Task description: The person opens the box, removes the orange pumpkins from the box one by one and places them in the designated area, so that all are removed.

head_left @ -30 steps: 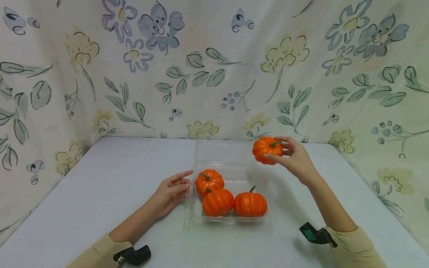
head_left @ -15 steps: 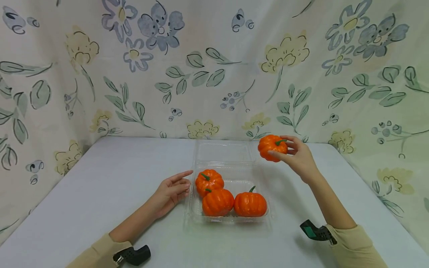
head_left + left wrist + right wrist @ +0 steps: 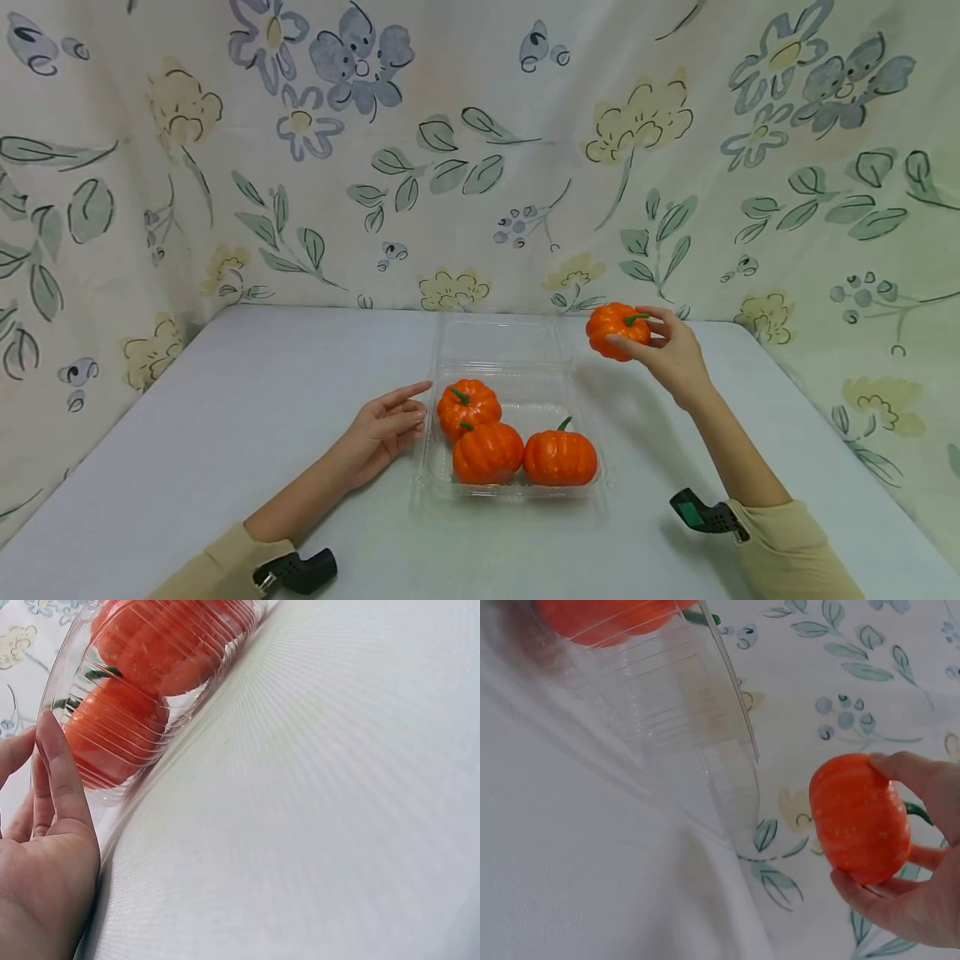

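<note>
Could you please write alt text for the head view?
The right hand holds an orange pumpkin above a white table. The left hand is at the side of an open clear container with three more pumpkins, floral cloth behind.

Table (image 3: pixel 262 400): white, level top, the sides running closer together toward a straight far edge.
Surface: pale and matt, with fine texture visible in the left wrist view.
Item on table: one clear plastic container (image 3: pixel 540 400), ribbed walls, standing upright near mid-width.
Lid (image 3: pixel 498 342): folded open toward the far edge; whether it lies flat cannot be told.
Marks of light: soft grey shadows right of the container; faint reflection before its near wall.
</note>
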The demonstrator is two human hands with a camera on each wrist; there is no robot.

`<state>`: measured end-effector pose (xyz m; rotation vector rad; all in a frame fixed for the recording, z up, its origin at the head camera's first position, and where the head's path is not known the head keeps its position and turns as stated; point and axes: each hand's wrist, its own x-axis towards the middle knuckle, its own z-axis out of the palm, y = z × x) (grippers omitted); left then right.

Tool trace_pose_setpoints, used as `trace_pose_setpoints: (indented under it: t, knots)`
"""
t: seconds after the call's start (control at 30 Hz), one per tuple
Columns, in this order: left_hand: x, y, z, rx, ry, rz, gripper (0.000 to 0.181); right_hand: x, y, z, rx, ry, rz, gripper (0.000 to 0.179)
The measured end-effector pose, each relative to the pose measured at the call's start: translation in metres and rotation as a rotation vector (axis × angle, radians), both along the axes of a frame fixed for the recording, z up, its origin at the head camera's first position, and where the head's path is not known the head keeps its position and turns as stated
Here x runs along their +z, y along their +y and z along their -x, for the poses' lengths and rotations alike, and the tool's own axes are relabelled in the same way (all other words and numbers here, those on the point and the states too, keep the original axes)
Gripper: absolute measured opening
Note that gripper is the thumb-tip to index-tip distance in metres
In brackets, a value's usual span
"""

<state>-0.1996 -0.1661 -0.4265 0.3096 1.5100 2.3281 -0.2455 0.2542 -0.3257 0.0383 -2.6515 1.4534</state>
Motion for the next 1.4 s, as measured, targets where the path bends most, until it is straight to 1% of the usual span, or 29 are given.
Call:
trace_pose_setpoints:
  t: [0.23,0.37,0.53,0.83,1.03,1.2,1.4]
  knots:
    - [0.002,0.0,0.0,0.002,-0.011,0.003,0.049,-0.009,0.005,0.005,-0.026,-0.007,0.002,0.08]
    - [0.003,0.0,0.0,0.004,-0.02,0.002,0.05,-0.014,0.007,0.008,-0.039,-0.009,0.006,0.081]
    - [0.002,0.0,0.0,-0.003,-0.012,-0.004,0.049,-0.022,0.009,0.012,-0.061,-0.013,0.011,0.081]
    - [0.002,0.0,0.0,-0.008,-0.009,-0.001,0.052,-0.032,0.014,0.017,-0.072,-0.03,-0.003,0.081]
    - [0.002,0.0,0.0,-0.005,-0.019,0.0,0.053,-0.042,0.018,0.022,-0.08,-0.059,-0.003,0.084]
    - [0.003,0.0,-0.001,-0.003,-0.029,0.002,0.052,-0.047,0.019,0.023,-0.085,-0.077,-0.014,0.085]
    - [0.003,0.0,-0.001,-0.003,-0.025,0.002,0.049,-0.051,0.02,0.024,-0.088,-0.083,-0.03,0.084]
